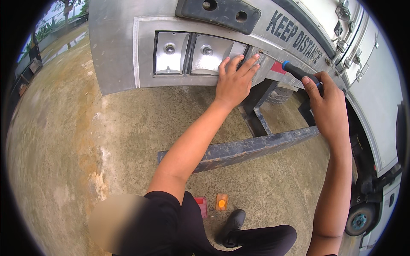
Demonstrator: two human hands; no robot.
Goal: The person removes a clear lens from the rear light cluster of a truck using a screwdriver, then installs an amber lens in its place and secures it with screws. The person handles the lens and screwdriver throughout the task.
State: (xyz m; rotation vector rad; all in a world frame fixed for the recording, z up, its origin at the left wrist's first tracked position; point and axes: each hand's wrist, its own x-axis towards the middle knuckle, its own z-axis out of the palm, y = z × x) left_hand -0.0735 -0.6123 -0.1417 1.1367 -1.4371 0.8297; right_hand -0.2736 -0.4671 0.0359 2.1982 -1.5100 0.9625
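My right hand [326, 100] is closed around the dark handle of a screwdriver [294, 69] with a blue collar. Its thin shaft runs left to a screw [261, 52] at the upper right of the lamp recess. My left hand [235, 83] lies with fingers spread over the right end of that recess. A clear ribbed piece [259, 63] shows beside its fingertips; most of the area under the hand is hidden. Left of the hand are two uncovered lamp housings with silvery reflectors, one narrow [171, 59] and one wider [205, 62], each with a bulb.
A black rubber bumper block [220, 13] juts out above the lamps. Below, a dark metal bar [247, 149] crosses over the concrete ground. A red lens [201, 206] and an orange lens [221, 202] lie by my boot [232, 226]. Another truck [384, 85] stands at right.
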